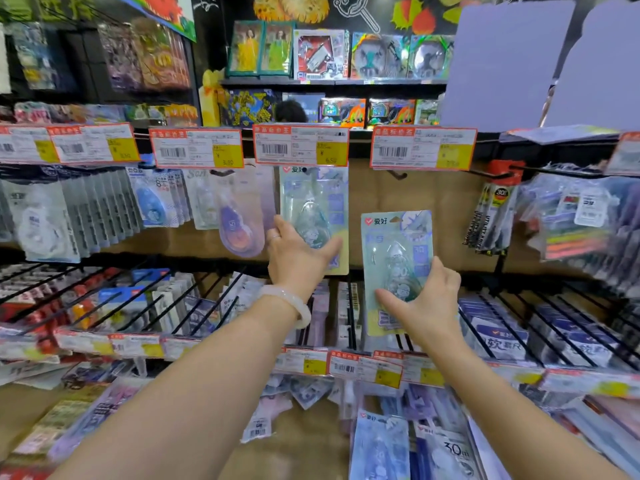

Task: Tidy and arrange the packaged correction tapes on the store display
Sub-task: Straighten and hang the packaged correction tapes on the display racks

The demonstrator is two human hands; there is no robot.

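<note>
Holding one packaged correction tape (398,268) upright in front of the brown display backboard (415,195), the right hand (427,299) pinches its lower part, thumb on the front of the blister and fingers (441,271) curled round the right edge. Card: pale green, red heart logo at top left, clear teardrop dispenser in the middle. It is off any hook, below the fourth price tag (423,148) and just right of the hanging stock. Hanging green correction tape pack (313,216): same design, on a peg under the third price tag (300,145); the left hand (298,256) grips its lower part, thumb spread across the front toward the right, fingers behind the left edge. Left wrist: pale bangle (289,303); a ring shows on one finger. Left neighbour: purple correction tape pack (239,216), hanging, touching or just beside the left hand's knuckles. Further left: blue correction tape pack (152,199) and a row of grey-carded packs (69,213), all on pegs under yellow-and-red price tags. Far right: utility knife packs (493,216) on a red-tipped hook. Below: wire-divided shelf (194,306) of stationery with its own price strip. Bottom: loose packs (381,445) lying flat in a lower tray. Above: boxed toys (320,55) on an upper shelf.
</note>
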